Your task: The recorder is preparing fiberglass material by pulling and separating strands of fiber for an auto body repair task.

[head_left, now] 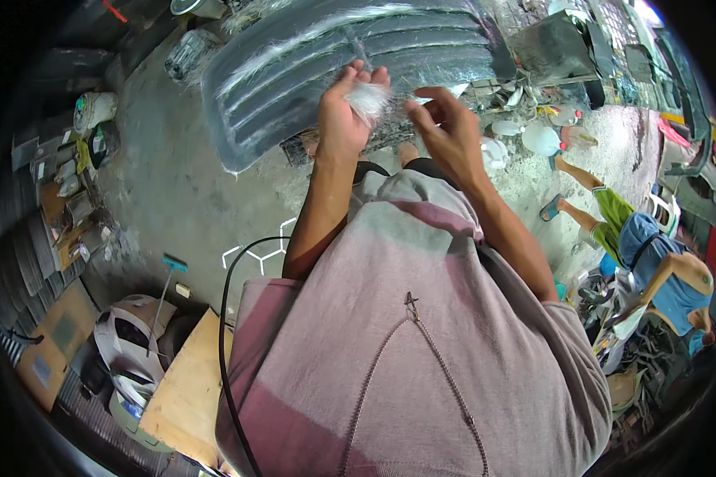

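Observation:
A tuft of white fibres [367, 99] rests in my left hand [344, 111], whose fingers curl round it. To its right, my right hand [444, 123] has curled fingers with thumb and index drawn close; what lies between their tips is too small to make out. Both hands are in front of a large dark grey ribbed panel [286, 95], which has loose white strands along its upper ribs and near its lower edge.
Another person [656, 270] is at the right, among piled parts. Several plastic jugs [541, 139] stand on the floor [167, 183]. At left are stacked materials, a bucket [95, 111], a squeegee [174, 262] and a wooden board [183, 381]. A black cable runs beside me.

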